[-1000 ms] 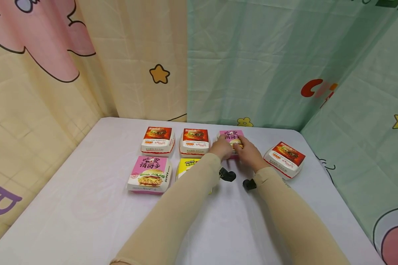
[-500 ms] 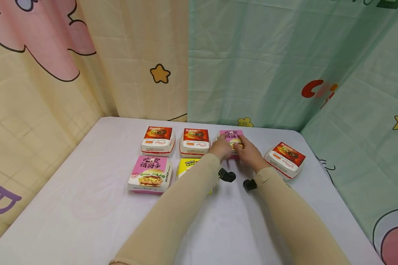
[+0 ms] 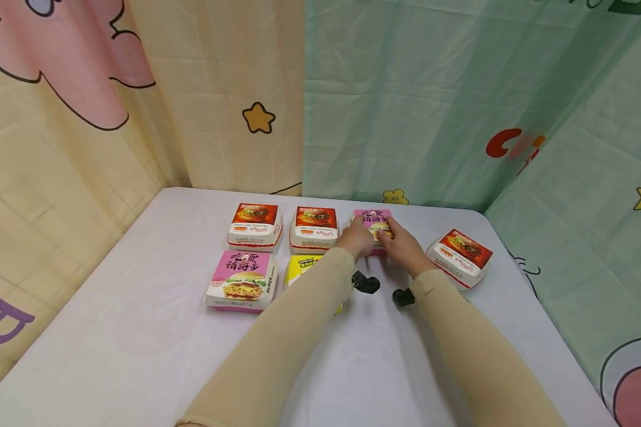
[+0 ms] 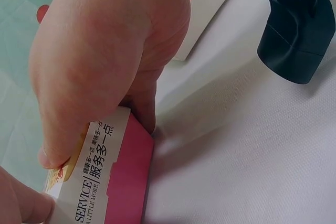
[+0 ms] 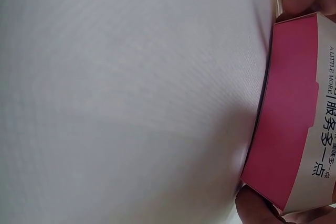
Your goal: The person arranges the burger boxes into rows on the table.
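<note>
Both hands closed around one pink-topped cardboard burger box (image 3: 373, 222): left hand (image 3: 355, 239) curled over its left edge, right hand (image 3: 400, 244) over its right. Just left of the grip, a red-topped white burger box (image 3: 314, 228); well right, another red-topped box (image 3: 460, 256). All on white tablecloth (image 3: 139, 332).

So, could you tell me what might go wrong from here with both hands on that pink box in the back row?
1. The left hand and right hand hold the pink box at its thin card walls; a harder grip could dent it.
2. The red box sits close beside the left hand, so a sideways shift might nudge it.
3. The left forearm crosses the yellow box and could drag it.
</note>
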Available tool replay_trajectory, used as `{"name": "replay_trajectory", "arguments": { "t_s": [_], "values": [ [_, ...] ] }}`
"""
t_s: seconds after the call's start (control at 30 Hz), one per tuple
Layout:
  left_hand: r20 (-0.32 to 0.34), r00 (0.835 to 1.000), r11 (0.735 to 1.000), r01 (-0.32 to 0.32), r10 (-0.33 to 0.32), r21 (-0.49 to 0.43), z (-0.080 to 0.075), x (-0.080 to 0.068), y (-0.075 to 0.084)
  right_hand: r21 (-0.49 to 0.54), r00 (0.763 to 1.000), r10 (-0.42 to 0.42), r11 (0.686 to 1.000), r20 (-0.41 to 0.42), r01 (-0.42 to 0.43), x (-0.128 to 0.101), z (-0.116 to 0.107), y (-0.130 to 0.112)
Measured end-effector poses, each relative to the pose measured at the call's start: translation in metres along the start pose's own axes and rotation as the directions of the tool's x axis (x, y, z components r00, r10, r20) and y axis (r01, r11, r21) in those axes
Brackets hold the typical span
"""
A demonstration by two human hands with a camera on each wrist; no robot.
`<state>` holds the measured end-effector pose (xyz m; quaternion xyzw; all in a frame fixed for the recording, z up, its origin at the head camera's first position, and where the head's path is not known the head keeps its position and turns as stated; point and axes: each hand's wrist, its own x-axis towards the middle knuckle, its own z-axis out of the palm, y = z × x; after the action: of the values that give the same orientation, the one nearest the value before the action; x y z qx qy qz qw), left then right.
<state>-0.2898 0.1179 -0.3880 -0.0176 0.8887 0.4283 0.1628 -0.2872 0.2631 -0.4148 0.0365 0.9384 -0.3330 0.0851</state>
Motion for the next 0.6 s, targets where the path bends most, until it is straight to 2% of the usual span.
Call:
{"name": "replay_trajectory", "arguments": {
  "t_s": [0.23,0.6],
  "values": [
    [0.011,1.0,1.0,0.015,-0.015,0.002,0.0006,0.0022,-0.0008,0.021,0.999,0.031,0.999,0.01,-0.032,-0.002,-0.0006,-0.0022],
    [0.013,1.0,1.0,0.021,-0.022,0.008,0.0016,0.0043,-0.0006,0.017,0.999,0.037,0.999,0.014,-0.038,-0.0038,-0.0022,-0.0039]
  ]
}}
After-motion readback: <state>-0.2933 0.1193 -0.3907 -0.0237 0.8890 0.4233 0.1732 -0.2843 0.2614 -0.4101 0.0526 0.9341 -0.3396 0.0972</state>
